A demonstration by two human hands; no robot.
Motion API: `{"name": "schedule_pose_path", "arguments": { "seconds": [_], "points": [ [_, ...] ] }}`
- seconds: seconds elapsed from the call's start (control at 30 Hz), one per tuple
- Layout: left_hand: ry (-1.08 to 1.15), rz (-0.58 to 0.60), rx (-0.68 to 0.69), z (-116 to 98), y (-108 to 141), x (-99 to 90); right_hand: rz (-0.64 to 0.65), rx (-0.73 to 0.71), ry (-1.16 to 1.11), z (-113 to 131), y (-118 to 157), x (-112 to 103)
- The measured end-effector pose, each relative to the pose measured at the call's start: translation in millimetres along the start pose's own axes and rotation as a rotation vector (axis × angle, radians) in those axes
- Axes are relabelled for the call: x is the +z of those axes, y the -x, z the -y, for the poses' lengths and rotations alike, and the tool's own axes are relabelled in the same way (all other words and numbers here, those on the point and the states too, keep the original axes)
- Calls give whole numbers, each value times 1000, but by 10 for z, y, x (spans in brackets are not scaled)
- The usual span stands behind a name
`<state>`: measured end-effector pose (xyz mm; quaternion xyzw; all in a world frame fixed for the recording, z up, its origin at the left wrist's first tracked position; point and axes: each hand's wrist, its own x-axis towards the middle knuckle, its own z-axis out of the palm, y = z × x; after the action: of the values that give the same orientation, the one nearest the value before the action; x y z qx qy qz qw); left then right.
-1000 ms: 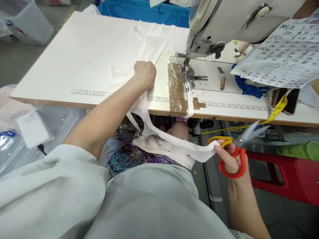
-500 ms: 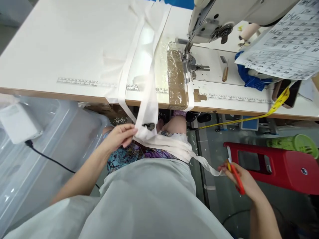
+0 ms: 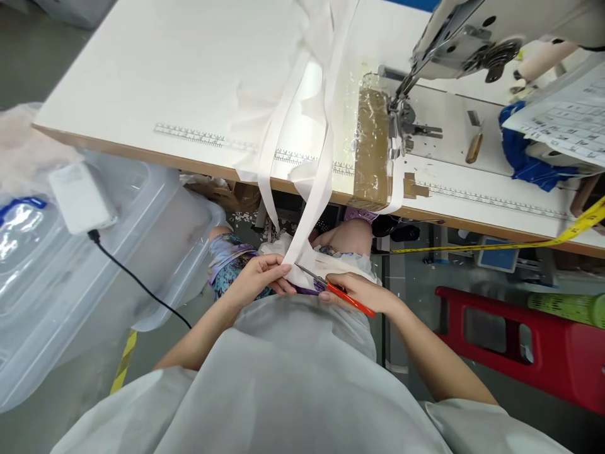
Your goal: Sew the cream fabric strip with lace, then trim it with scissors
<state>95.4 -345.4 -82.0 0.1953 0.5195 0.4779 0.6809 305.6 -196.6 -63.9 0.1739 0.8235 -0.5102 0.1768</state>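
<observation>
My left hand [image 3: 265,277] pinches a long white fabric strip [image 3: 314,195] above my lap. The strip runs up over the table's front edge onto the white tabletop. Red-handled scissors [image 3: 350,299] are in my right hand [image 3: 357,291], their blades pointing left at the strip beside my left fingertips. Whether the blades touch the fabric is too small to tell. More white fabric lies across my lap, partly hidden behind my hands.
A sewing machine [image 3: 472,44] stands on the table [image 3: 189,75] at the right. Clear plastic bins [image 3: 155,233] with a white charger box [image 3: 81,198] are at the left. A red stool [image 3: 548,353] and yellow measuring tape [image 3: 576,226] are at the right.
My right hand has come from the far right to my left hand, with the scissors, and has let go of the strip end. The view has shifted, so the table appears further right.
</observation>
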Motion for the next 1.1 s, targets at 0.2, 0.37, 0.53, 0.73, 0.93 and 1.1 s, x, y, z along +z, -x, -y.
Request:
{"name": "schedule_pose_path", "arguments": {
  "seconds": [0.2, 0.37, 0.53, 0.73, 0.93, 1.1],
  "points": [
    [1, -3, -26, -35, -33, -2, 35, -18, 19, -43, -143, -75],
    [-5, -5, -21, -40, -41, -4, -52, 8, 134, -22, -123, -89],
    [-8, -29, -7, -26, -39, -1, -155, 44, 264, 27, -100, -76],
    [-26, -34, 22, -33, -37, 1, -192, 113, 458, 97, -84, -48],
    [-47, -47, 36, -35, -67, 11, -197, 166, 507, 157, -54, -23],
    [-67, -39, 35, -43, -71, 16, -224, 144, 483, 133, -54, -22]
  ]
}}
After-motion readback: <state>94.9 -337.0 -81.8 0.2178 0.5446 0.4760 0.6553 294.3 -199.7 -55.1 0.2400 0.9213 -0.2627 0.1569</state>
